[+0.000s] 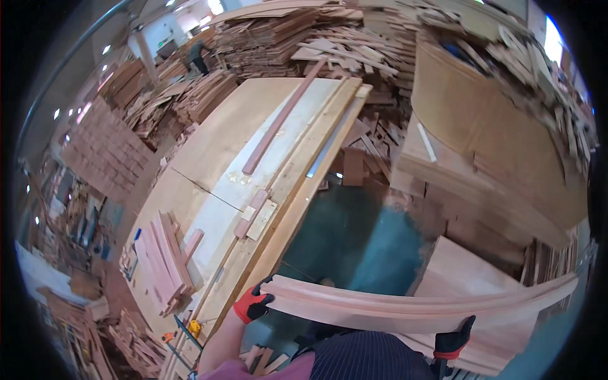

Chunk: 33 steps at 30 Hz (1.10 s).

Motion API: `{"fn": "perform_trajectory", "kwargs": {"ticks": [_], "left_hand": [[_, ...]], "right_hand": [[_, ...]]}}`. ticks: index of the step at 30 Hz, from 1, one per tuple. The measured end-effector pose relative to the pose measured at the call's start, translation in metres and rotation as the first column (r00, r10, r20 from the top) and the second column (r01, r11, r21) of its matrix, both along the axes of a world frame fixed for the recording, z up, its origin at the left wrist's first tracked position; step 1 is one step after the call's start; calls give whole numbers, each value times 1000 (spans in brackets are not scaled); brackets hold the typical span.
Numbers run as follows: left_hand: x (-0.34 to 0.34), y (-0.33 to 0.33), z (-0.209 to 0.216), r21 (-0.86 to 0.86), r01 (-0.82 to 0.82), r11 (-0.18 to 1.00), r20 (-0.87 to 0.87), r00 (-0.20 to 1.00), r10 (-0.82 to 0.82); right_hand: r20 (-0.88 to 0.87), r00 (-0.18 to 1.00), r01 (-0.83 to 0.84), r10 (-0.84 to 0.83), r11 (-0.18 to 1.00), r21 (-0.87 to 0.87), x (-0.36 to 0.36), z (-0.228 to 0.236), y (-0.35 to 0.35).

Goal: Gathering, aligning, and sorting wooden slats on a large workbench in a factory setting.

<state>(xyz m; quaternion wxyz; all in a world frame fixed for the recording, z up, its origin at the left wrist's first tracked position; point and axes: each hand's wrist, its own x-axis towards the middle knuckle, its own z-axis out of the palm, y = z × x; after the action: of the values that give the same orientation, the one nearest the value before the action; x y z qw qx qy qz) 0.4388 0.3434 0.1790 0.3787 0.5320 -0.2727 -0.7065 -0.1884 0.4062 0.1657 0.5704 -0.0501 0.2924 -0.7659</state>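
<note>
A long pale pink length of wood (373, 310) lies crosswise in front of me, with lengthwise lines along it. I cannot tell whether it is one grooved board or several stacked. My left hand (253, 304), in a red and black glove, is closed round its left end, beside the workbench edge. My right hand (453, 343), gloved alike, grips its lower edge right of the middle, the thumb turned up against it. Beyond my right hand the wood extends far to the right. The workbench (218, 126) stands to my left, with a reddish wooden strip (278, 126) lying along it.
Pink wood pieces (163, 263) are piled on the bench's near left, by a yellow-handled tool (194, 328). Small wood blocks (252, 214) sit at its rail. A wooden panel (472, 278) stands right, below a large brown sheet (462, 101). Lumber stacks (263, 41) and a person (199, 57) are far back.
</note>
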Motion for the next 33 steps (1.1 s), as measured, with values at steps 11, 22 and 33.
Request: {"fn": "perform_trajectory", "kwargs": {"ticks": [11, 22, 33], "left_hand": [[75, 68, -21, -184, -537, 823, -417, 801, 429], [40, 109, -47, -130, -886, 445, -134, 461, 878], [60, -105, 24, 175, -981, 84, -20, 82, 996]], "right_hand": [[-301, 888, -359, 348, 933, 20, 197, 118, -266], [-91, 460, -873, 883, 469, 137, 417, 93, -484], [286, 113, -992, 952, 94, 79, 553, -67, -747]]}}
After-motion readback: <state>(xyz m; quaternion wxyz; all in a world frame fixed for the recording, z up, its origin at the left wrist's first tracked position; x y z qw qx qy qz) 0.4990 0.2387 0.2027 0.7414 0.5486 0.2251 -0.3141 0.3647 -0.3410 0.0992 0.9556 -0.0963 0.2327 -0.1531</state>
